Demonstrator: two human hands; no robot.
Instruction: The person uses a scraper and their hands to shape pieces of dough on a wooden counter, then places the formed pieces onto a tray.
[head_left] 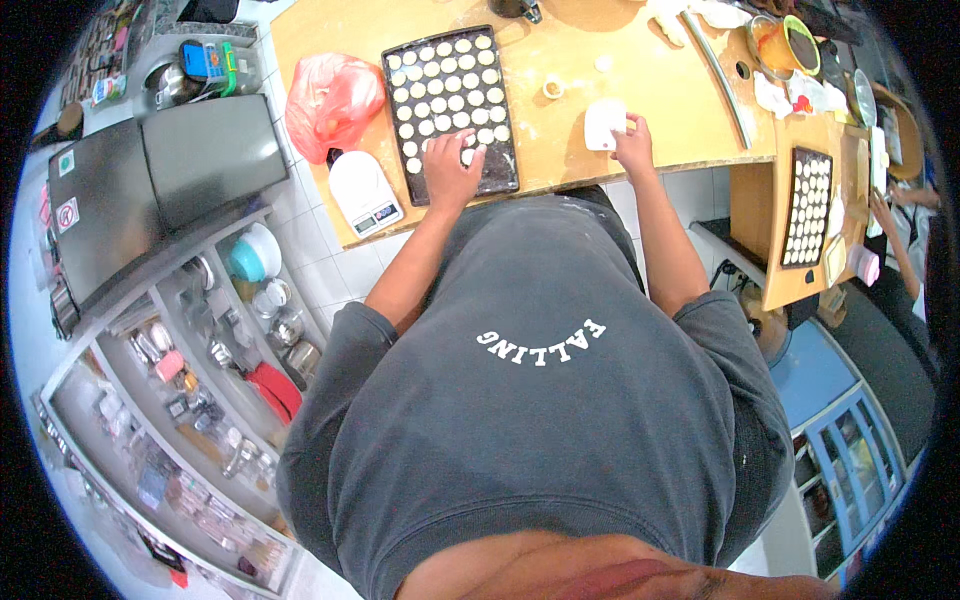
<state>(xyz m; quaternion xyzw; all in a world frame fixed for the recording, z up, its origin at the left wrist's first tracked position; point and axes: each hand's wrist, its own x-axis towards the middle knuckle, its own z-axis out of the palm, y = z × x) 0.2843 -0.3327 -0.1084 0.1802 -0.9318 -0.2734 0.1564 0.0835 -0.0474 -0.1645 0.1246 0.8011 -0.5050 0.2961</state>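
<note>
A dark baking tray (497, 180) holds rows of small pale dough rounds (456, 103). Over its near end, the fingers and thumb of my left hand (455, 172) close around one dough round (468, 157). Toward the right, my right hand (632, 146) grips a white, flat, rounded-square dough scraper (604, 125) by its right side, above the wooden table (560, 165). Farther back lie a small ring-shaped piece (552, 89) and a pale dough piece (602, 64).
Left of the tray are a white kitchen scale (362, 192) and a red plastic bag (333, 105). A metal rod (716, 80) lies along the right. Another tray of rounds (806, 208) stands farther right, near a co-worker's arm (897, 240). Shelves (185, 390) stand at left.
</note>
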